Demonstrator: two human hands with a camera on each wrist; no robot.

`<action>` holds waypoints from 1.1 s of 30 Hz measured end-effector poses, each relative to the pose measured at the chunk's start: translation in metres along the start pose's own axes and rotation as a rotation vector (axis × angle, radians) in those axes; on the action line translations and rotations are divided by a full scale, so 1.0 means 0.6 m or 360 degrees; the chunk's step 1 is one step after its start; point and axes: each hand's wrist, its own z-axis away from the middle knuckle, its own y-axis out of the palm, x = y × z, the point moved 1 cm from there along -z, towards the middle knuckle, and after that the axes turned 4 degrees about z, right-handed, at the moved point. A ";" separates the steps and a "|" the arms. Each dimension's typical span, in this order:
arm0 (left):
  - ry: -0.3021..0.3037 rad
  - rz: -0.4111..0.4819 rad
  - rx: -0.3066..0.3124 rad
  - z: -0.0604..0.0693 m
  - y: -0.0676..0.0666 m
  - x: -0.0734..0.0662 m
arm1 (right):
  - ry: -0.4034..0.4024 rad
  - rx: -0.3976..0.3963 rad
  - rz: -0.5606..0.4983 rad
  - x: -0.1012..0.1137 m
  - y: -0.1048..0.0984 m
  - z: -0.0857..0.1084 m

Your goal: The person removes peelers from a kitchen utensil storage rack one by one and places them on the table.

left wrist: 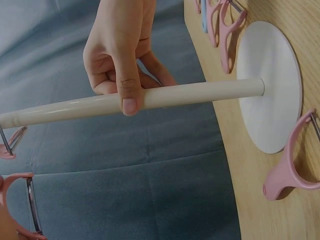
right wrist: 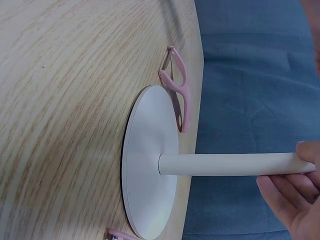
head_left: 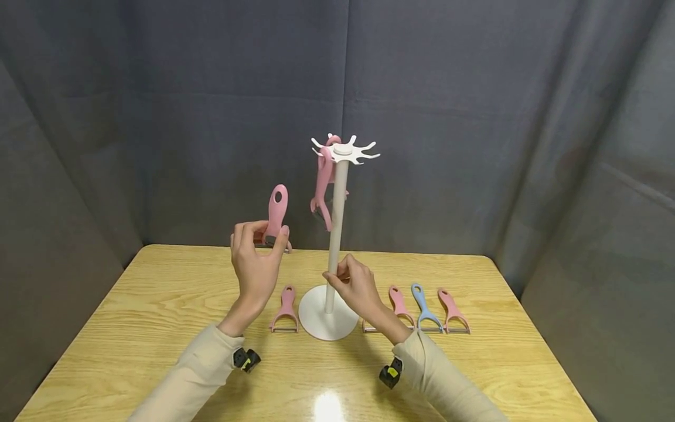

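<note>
My left hand (head_left: 255, 264) holds a pink peeler (head_left: 276, 211) by its blade end, handle pointing up, to the left of a white stand. In the left wrist view that peeler's forked head (left wrist: 15, 181) shows at the lower left edge. My right hand (head_left: 361, 287) grips the pole (head_left: 337, 228) of the stand between thumb and fingers, also seen in the right wrist view. Two pink peelers (head_left: 323, 184) hang from the left side of the stand's hooked top (head_left: 364, 153). The round white base (head_left: 316, 319) rests on the table.
One pink peeler (head_left: 287, 302) lies left of the base. To its right lie a blue peeler (head_left: 422, 299) and several pink peelers (head_left: 448, 302), one partly hidden by my right hand. The wooden table (head_left: 158, 305) has grey curtains (head_left: 237, 88) behind and beside it.
</note>
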 end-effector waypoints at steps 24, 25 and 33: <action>0.0006 -0.0101 -0.0047 0.006 -0.014 0.026 | 0.0024 0.0004 0.0006 -0.001 0.001 0.001; 0.0004 -0.0103 -0.0046 0.006 -0.015 0.028 | 0.0022 0.0004 0.0004 -0.001 0.001 0.000; -0.0008 -0.0122 0.0005 0.012 -0.021 0.036 | 0.0019 -0.0004 0.0004 -0.002 0.001 0.001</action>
